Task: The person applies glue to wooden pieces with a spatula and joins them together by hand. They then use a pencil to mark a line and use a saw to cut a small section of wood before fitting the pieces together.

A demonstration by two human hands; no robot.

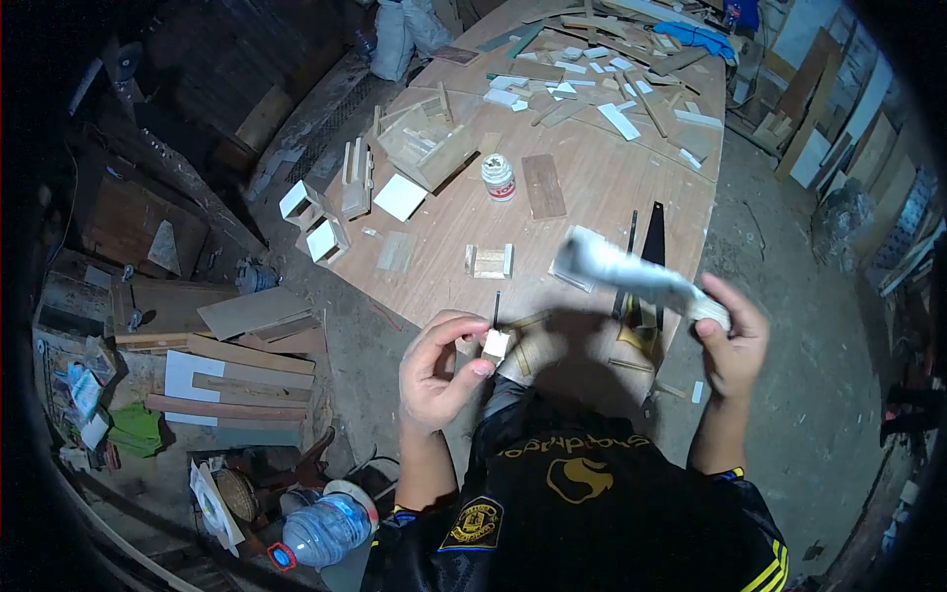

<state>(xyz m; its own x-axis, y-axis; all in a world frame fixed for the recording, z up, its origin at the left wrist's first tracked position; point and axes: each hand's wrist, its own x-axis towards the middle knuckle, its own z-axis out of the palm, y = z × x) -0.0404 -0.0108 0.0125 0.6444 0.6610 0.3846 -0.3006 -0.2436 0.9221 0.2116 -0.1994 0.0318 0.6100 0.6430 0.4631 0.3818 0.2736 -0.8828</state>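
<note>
My left hand (439,373) pinches a small pale wooden block (496,345) between thumb and fingers, above the near table edge. My right hand (735,340) is closed around the end of a long whitish object (636,278). That object is smeared by motion and has a dark patch at its far end; its exact kind cannot be made out. Beyond the left hand, a small wooden piece with two raised ends (489,261) rests on the table. A handsaw (652,252) lies beneath and beyond the whitish object, which partly covers it.
On the wooden table (444,232) stand a white jar (498,178), a wooden box (424,143) and a brown board (544,187). Scrap wood (602,84) is heaped at the far end. A large water bottle (321,533) lies at lower left, near stacked boards (237,380).
</note>
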